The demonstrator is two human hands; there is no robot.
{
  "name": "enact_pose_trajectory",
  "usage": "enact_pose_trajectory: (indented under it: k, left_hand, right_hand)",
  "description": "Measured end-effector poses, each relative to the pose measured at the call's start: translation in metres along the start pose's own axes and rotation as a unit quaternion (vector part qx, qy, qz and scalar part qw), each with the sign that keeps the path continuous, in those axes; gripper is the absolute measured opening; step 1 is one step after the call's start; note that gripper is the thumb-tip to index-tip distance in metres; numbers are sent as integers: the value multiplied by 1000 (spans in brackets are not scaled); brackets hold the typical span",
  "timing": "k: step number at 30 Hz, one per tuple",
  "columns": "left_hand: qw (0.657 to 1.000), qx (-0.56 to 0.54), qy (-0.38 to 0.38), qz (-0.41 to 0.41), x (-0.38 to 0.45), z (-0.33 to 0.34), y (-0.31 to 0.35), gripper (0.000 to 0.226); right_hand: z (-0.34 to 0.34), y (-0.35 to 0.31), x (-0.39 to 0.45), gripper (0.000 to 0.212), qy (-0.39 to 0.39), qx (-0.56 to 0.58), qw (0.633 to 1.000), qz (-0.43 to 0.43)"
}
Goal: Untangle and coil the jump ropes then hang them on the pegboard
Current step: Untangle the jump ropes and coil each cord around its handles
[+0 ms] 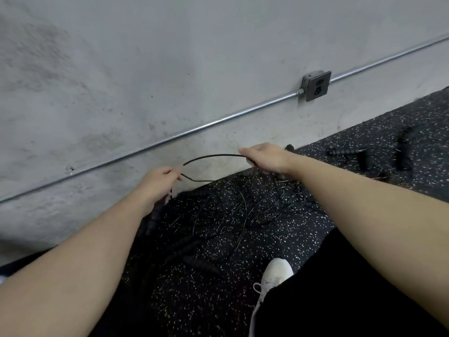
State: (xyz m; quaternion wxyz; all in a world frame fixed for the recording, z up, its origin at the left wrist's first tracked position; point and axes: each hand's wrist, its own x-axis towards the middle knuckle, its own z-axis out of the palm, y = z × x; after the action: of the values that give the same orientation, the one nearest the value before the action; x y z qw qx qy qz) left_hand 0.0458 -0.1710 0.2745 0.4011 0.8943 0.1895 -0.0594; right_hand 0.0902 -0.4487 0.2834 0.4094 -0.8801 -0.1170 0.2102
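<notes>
A grey concrete wall (170, 69) rose ahead of you, meeting the black speckled rubber floor (267, 239). A metal conduit pipe (194, 128) ran across the wall to a grey outlet box (316, 85). Below your arms lay a tangled heap of thin black jump ropes (243, 207) (ribbed handles among them). Your white sneaker (272, 283) stood beside it. Your left hand (158, 181) pinched a thin black rope strand (213, 156), and your right hand (262, 156) gripped its other end, arching it above the floor.

Dim, flat light; slight blur, wide-angle bending at the edges
</notes>
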Motion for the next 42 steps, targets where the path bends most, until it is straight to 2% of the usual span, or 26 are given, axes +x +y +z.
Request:
enact_pose_trajectory:
  k: [2,4,7,12,15,18,20,23,26,28,30,32,33,35,38,40,42]
  left_hand:
    - [997,28,-68,-39,-10,6,-1,29]
    - [994,54,-89,-31,-16,13,8,25]
    - [993,79,-83,35,-23,26,38,24]
    - [965,113,-139,190,-33,57,85,23]
    - [949,149,-146,234,-34,71,102,26]
    - [942,162,-119,269,-28,78,105,33]
    - [956,103,-115,251,-22,80,100,33]
    - [975,-49,-98,193,-10,78,100,33]
    - [964,-223,-81,119,6,69,101,29]
    - [958,-264,-83,76,17,63,93,28]
    - [972,-209,-96,47,25,62,79,25]
    - [986,-120,-111,32,26,62,67,19]
    - [989,-86,-112,38,25,62,65,22]
    - [988,-6,-103,111,20,62,70,35]
    - [959,102,-126,233,4,67,91,49]
    - [934,139,-176,277,-5,75,101,41]
    - [913,168,-203,313,-9,83,104,23]
  right_hand:
    - [-7,2,0,42,40,19,999,-26]
    - [-12,2,-3,41,43,31,998,-38]
    - [-15,2,-4,45,31,7,998,-45]
    - [-19,3,-4,42,62,37,996,-53]
    - [-23,10,-9,44,62,75,994,-57]
    - [-27,19,-16,47,53,138,988,-38]
    - [-29,27,-17,60,43,177,983,5]
    - [-31,45,-17,78,1,141,989,53]
    - [-31,58,-23,87,-37,104,990,92]
    - [-33,60,-27,86,-29,94,990,102]
    - [-34,58,-30,73,18,92,991,90]
    - [-35,56,-28,56,99,94,988,76]
    - [-36,56,-27,52,130,101,984,67]
    - [-37,53,-23,51,149,106,982,46]
    - [-32,44,-16,50,117,100,987,35]
    - [-24,36,-10,54,125,100,987,16]
    - [-19,28,-5,56,149,99,984,-1]
